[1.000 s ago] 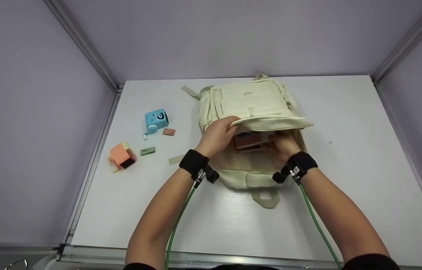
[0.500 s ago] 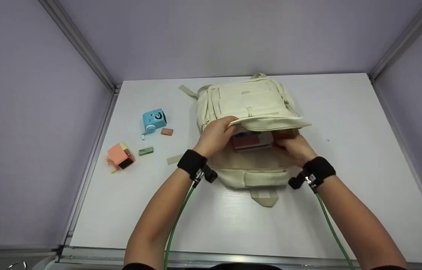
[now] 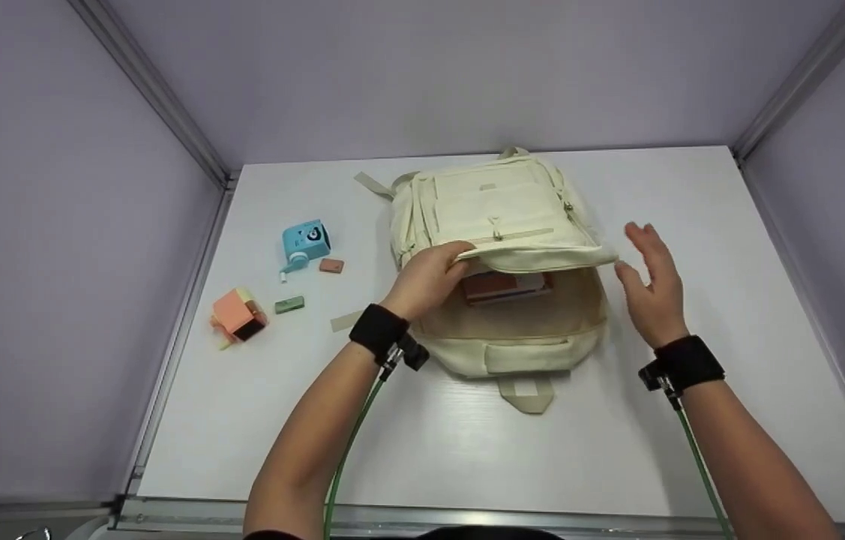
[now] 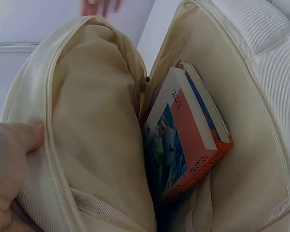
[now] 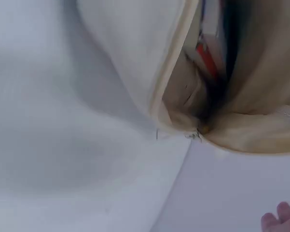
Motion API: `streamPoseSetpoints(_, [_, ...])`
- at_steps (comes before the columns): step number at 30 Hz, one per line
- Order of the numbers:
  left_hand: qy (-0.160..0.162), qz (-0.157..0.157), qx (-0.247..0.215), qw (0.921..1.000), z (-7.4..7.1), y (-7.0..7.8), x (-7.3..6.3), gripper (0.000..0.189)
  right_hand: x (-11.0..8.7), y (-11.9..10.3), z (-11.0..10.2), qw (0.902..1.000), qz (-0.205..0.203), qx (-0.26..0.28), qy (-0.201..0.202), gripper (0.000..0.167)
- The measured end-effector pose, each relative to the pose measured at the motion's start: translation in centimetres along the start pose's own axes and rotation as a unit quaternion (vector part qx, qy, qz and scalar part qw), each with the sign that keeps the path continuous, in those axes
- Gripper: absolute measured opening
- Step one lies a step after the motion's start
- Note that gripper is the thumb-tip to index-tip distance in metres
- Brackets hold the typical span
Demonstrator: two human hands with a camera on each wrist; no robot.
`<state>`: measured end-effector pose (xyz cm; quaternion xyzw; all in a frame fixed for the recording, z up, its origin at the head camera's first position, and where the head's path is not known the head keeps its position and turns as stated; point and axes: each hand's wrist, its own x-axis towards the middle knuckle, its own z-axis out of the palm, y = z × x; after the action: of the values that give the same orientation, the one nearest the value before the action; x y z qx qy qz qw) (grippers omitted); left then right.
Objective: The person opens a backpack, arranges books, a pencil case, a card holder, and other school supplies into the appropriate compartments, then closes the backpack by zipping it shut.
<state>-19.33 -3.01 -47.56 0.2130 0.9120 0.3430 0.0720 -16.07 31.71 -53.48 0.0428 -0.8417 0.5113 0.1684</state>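
A cream backpack (image 3: 497,206) lies on the table with its main compartment unzipped. My left hand (image 3: 428,281) pinches the edge of the raised front panel, thumb on its outer side in the left wrist view. Inside, two books lean together: one with a picture cover and pink-red band (image 4: 186,116), and behind it a book with a red-and-blue cover (image 4: 210,108). The front panel partly hides them in the head view. My right hand (image 3: 654,292) is to the right of the backpack, fingers extended and holding nothing.
Left of the backpack lie a blue box-shaped item with a cartoon face (image 3: 307,241), a small reddish block (image 3: 331,265), a green block (image 3: 289,304) and an orange box-shaped item (image 3: 238,313). Purple-grey walls bound the white table (image 3: 429,457).
My right hand has come out of the backpack and moved right, away from the books, which stay inside. The left hand keeps its grip on the panel edge.
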Motion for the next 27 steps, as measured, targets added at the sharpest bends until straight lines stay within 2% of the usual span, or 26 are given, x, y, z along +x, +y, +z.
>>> streamPoseSetpoints(2, [-0.011, 0.009, 0.008, 0.9999, 0.1, -0.2, -0.2, 0.032, 0.1, 0.1, 0.2, 0.9941, -0.089, -0.051, -0.035, 0.048])
streamPoseSetpoints(3, [-0.018, 0.014, 0.012, 0.9997, 0.1, -0.3, -0.3, 0.033, 0.1, 0.1, 0.4, 0.989, -0.119, -0.071, -0.051, 0.047])
streamPoseSetpoints(6, [-0.044, 0.033, 0.028, 0.9981, 0.5, -0.7, -0.5, 0.032, -0.3, 0.4, 0.9, 0.9771, -0.166, -0.103, -0.085, 0.043])
streamPoseSetpoints(13, [-0.088, 0.073, 0.067, 0.9911, 1.5, -2.1, -1.4, 0.028, -1.8, 1.2, 1.2, 0.9695, -0.186, -0.116, -0.108, 0.042])
streamPoseSetpoints(17, [-0.104, 0.082, 0.084, 0.9877, 2.1, -3.0, -2.0, 0.028, -2.6, 1.8, 1.6, 0.9663, -0.192, -0.124, -0.117, 0.043])
streamPoseSetpoints(21, [-0.111, 0.084, 0.085, 0.9867, 2.8, -3.9, -2.8, 0.027, -3.5, 2.4, 2.1, 0.9644, -0.19, -0.127, -0.133, 0.042])
streamPoseSetpoints(27, [-0.116, 0.11, 0.107, 0.9814, 3.9, -5.4, -4.0, 0.028, -4.6, 2.9, 3.0, 0.9586, -0.194, -0.135, -0.158, 0.039])
